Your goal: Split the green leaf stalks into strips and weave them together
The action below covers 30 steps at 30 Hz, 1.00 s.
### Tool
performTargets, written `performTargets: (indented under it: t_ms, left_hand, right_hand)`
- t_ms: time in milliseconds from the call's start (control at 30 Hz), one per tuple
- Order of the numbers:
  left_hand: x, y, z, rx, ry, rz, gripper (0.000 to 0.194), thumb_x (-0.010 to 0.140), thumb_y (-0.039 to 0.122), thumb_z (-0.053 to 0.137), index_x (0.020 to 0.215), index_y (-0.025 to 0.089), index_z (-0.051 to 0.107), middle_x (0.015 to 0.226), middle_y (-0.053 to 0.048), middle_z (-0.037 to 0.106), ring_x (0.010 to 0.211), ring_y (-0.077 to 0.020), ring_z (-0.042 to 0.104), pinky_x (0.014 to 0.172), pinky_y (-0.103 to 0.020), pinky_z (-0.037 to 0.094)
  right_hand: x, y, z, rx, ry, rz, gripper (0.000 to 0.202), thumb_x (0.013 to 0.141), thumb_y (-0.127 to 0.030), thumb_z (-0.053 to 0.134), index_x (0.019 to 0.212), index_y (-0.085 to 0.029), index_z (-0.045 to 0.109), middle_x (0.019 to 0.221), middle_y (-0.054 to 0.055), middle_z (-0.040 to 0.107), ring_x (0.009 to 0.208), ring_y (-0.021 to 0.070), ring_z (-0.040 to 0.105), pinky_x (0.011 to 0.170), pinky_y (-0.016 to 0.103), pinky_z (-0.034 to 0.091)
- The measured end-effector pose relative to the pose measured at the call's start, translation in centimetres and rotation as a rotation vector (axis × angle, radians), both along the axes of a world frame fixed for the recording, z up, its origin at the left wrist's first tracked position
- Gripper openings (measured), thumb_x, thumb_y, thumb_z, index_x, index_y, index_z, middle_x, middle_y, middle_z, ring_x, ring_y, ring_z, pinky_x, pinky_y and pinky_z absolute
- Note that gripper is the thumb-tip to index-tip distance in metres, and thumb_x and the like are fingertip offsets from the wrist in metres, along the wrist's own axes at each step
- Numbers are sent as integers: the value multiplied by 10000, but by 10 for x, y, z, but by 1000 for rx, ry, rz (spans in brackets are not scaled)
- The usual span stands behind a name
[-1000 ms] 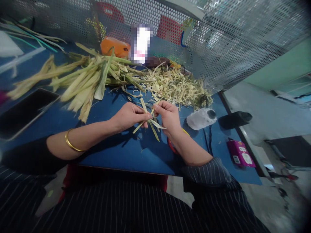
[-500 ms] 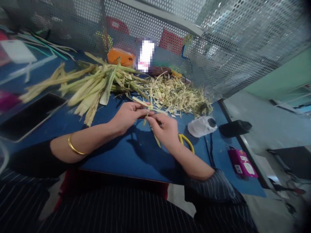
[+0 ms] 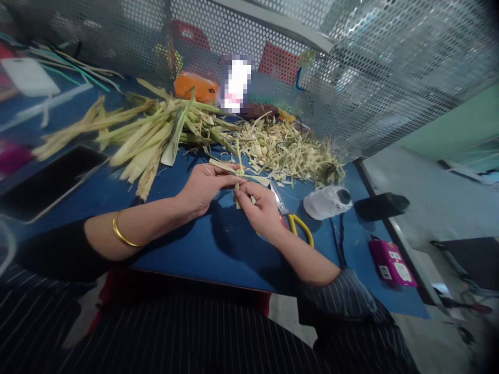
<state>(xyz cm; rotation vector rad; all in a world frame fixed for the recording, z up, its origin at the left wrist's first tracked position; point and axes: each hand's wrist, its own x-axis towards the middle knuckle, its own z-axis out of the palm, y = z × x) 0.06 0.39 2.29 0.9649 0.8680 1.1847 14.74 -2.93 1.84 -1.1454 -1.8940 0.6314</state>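
Between my two hands is a small piece of crossed corn husk strips (image 3: 240, 172), its pale ends sticking out to several sides. My left hand (image 3: 203, 189) pinches it from the left, thumb and fingers closed near the crossing. Just below the crossing, my right hand (image 3: 260, 208) is closed on a strip that points toward me. Yellow-handled scissors (image 3: 300, 228) lie on the blue table (image 3: 187, 244), partly hidden behind my right hand. Farther back are long corn husks (image 3: 144, 124) and a heap of husk scraps (image 3: 288, 150).
To the right stand a white spool-like roll (image 3: 327, 202), a black cylinder (image 3: 381, 206) and a magenta packet (image 3: 392, 261). A dark phone-like slab (image 3: 54, 182) lies at left. An orange packet (image 3: 196, 87) rests near the perforated metal screen (image 3: 265, 26) along the back.
My right hand has shifted slightly left and turned, and the strip under it now points more straight down. The scissor blades have come into view beside it. My left hand keeps its pinch.
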Motion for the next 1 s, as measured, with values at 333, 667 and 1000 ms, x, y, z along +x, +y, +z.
performTargets:
  t_ms: [333,667,1000]
  left_hand:
    - [-10,3,16,-61,156,-90,218,627,207,746,831,133,734,734,-46,695,664,-134,614,688,-289,498]
    - [-3,-2,6,-49,227,-19,224,595,275,822,759,141,750,719,-41,688,599,-99,547,653,-277,482]
    - [0,-4,7,-73,158,31,237,530,232,842,714,122,741,751,-52,713,627,-118,591,675,-299,536]
  right_hand:
    - [12,-5,11,600,-539,-391,281,888,-456,570,961,-189,621,925,104,654,872,224,554,784,353,369]
    - [4,0,1,389,-604,-157,296,957,-227,394,680,-204,496,664,23,574,659,162,487,743,332,325]
    - [-2,-3,1,448,-592,-65,272,917,-184,391,667,-198,496,643,32,559,616,159,456,701,333,328]
